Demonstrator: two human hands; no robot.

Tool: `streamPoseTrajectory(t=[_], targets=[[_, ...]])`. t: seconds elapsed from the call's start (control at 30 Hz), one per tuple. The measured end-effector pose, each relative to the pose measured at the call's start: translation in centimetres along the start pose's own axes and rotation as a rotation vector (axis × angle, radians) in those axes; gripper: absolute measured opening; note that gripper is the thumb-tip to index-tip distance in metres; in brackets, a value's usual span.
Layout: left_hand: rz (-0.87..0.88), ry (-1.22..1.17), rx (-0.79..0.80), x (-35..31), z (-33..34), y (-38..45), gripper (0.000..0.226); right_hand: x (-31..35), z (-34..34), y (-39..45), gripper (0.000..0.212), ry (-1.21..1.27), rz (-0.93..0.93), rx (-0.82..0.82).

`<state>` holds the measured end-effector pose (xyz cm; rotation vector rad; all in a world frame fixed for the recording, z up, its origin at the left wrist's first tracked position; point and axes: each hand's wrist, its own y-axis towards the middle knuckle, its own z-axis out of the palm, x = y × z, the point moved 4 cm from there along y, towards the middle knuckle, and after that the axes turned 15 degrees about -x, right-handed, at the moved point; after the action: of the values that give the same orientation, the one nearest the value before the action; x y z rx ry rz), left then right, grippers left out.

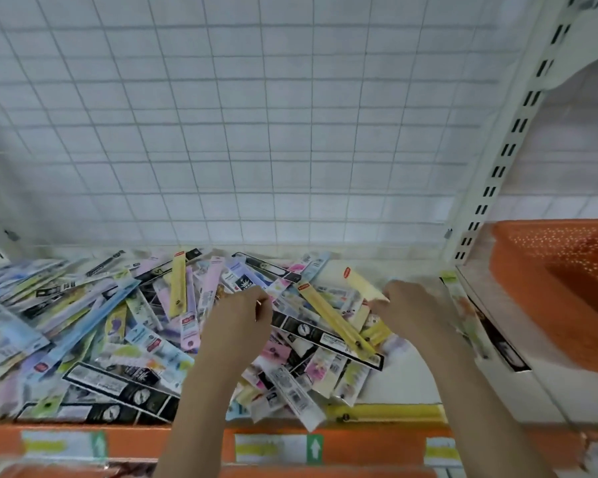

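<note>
Loosely curled — right hand (411, 305) pinches yellow packet (359, 282).

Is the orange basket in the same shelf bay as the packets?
No, the orange basket stands in the next bay rightward, beyond the white upright, apart from the pile of packets.

The left forearm (201, 391) and the right forearm (470, 391) are bare along all the length that shows, slender and smooth. The left hand (237, 317) and the right hand (409, 307) are bare too, and their fingertips look blurred.
</note>
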<state>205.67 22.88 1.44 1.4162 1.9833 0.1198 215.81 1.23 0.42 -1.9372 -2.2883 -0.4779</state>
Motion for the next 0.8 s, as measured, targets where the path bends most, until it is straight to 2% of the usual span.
streamPoseTrajectory(t=[0.1, 0.23, 0.37, 0.53, 0.6, 0.67, 0.8], targets=[[0.019, -0.054, 0.046, -0.9, 0.8, 0.5, 0.025, -0.6, -1.4, 0.0, 0.03, 0.03, 0.045, -0.099], [0.001, -0.022, 0.112, -2.9, 2.0, 0.8, 0.04, -2.2, -2.4, -0.5, 0.019, 0.115, 0.088, -0.202], [-0.058, 0.095, 0.201, -5.7, 4.0, 0.3, 0.042, -4.2, -2.7, -1.4, 0.023, 0.152, 0.121, -0.235], [-0.094, 0.403, 0.28, -8.6, 6.9, 0.7, 0.081, -6.9, -3.3, -2.0, 0.027, 0.192, 0.131, -0.259], [-0.111, 0.461, 0.293, -8.9, 7.7, 0.7, 0.072, -7.7, -3.1, -2.0, 0.021, 0.17, 0.1, -0.251], [-0.109, 0.482, 0.295, -9.0, 8.0, 0.7, 0.052, -8.4, -3.0, -1.9, 0.017, 0.146, 0.081, -0.229], [-0.177, 0.455, 0.292, -9.2, 7.0, 0.4, 0.03, -8.7, -2.9, -1.4, 0.01, 0.188, 0.053, -0.193]])
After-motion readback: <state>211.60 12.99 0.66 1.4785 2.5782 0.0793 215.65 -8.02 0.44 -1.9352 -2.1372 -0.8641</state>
